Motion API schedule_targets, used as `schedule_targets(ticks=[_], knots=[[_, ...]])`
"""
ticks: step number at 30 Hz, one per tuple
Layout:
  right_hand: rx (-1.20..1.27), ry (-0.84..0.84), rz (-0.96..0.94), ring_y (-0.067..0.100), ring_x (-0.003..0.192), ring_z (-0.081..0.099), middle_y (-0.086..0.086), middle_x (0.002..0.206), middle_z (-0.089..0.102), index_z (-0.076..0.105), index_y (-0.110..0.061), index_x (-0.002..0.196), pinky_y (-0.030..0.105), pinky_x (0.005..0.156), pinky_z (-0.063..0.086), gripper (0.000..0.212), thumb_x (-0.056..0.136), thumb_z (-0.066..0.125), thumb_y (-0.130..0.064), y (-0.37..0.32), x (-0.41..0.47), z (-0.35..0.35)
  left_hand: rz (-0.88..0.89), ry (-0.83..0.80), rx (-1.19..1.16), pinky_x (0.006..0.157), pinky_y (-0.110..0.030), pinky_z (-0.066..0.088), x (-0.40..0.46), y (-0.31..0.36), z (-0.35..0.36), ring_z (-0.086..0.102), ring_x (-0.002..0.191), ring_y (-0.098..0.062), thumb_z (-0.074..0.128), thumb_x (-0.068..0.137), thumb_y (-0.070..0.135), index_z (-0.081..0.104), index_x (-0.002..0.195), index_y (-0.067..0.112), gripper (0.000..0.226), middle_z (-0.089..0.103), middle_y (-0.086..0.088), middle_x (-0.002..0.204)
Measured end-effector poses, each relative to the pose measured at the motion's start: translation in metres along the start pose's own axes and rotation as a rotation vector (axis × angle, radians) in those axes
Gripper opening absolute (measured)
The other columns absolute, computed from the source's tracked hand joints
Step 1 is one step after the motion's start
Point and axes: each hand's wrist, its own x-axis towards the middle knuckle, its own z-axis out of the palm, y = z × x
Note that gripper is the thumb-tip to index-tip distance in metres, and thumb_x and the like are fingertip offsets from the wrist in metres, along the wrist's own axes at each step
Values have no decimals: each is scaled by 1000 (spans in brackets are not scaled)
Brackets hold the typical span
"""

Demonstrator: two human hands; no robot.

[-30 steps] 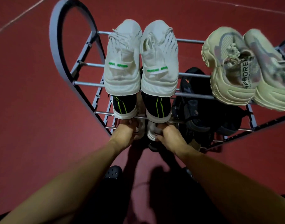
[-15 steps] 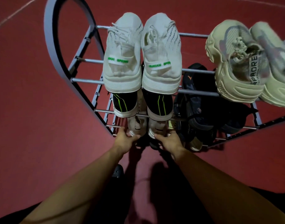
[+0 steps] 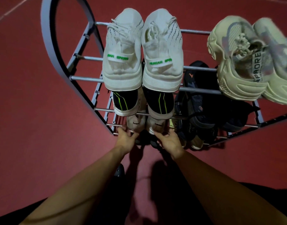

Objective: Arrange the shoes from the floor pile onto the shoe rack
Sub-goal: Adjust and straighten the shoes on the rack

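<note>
A grey metal shoe rack (image 3: 86, 78) stands on the red floor, seen from above. On a lower tier at its left sits a white pair: left shoe (image 3: 135, 123), right shoe (image 3: 155, 125), heels toward me. My left hand (image 3: 125, 139) holds the heel of the left one, fingers at its side and thumb below. My right hand (image 3: 169, 140) holds the heel of the right one the same way. Above them sit a black pair with green stripes (image 3: 123, 103) and, on the top tier, a white knit pair (image 3: 123, 59).
Beige chunky sneakers (image 3: 237, 70) fill the top tier's right side. Dark shoes and sandals (image 3: 196, 108) crowd the lower tiers to the right. A black shoe (image 3: 120, 170) lies on the floor by my left forearm. Red floor surrounds the rack.
The white pair has slid further onto the lower tier and more of its heels shows. Both hands stay at the heels. The view has shifted slightly.
</note>
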Motion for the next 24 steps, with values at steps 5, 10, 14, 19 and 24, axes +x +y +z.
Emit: schedule_targets(ticks=[5, 10, 14, 19, 24], knots=[[-336, -46, -69, 16, 86, 69, -6, 81, 68, 47, -14, 130, 45, 84, 58, 58, 84, 68, -43, -6, -15, -19, -38, -220, 379, 65, -35, 51, -15, -4, 16, 50, 56, -17, 68, 93, 39, 53, 70, 13, 38, 56, -4, 64], [-663, -106, -113, 22, 105, 63, 1, 115, 63, 40, -22, 141, 40, 94, 51, 62, 88, 61, -47, -18, -36, -55, 142, -319, 591, 76, -33, 49, -34, 15, 46, 59, 78, -19, 67, 91, 47, 54, 79, 20, 31, 63, 2, 80], [-937, -162, -119, 24, 116, 59, 4, 130, 58, 45, -21, 138, 39, 97, 50, 62, 87, 59, -54, -34, -53, -98, 337, -386, 882, 81, -34, 50, -58, 40, 54, 61, 96, -22, 60, 91, 54, 58, 104, 19, 37, 63, -2, 104], [-1097, -292, -111, 27, 114, 58, 7, 129, 60, 49, -18, 136, 33, 93, 47, 56, 91, 55, -50, -70, -88, -134, 438, -412, 1107, 102, -44, 46, -94, 69, 25, 54, 124, -32, 48, 92, 66, 49, 140, 22, 66, 53, -9, 134], [-1192, -350, -172, 27, 119, 56, 7, 134, 57, 46, -19, 141, 34, 96, 46, 57, 93, 52, -48, -88, -134, -142, 449, -396, 1136, 104, -40, 45, -136, 87, -18, 53, 127, -30, 48, 95, 61, 53, 139, 21, 59, 53, -8, 140]])
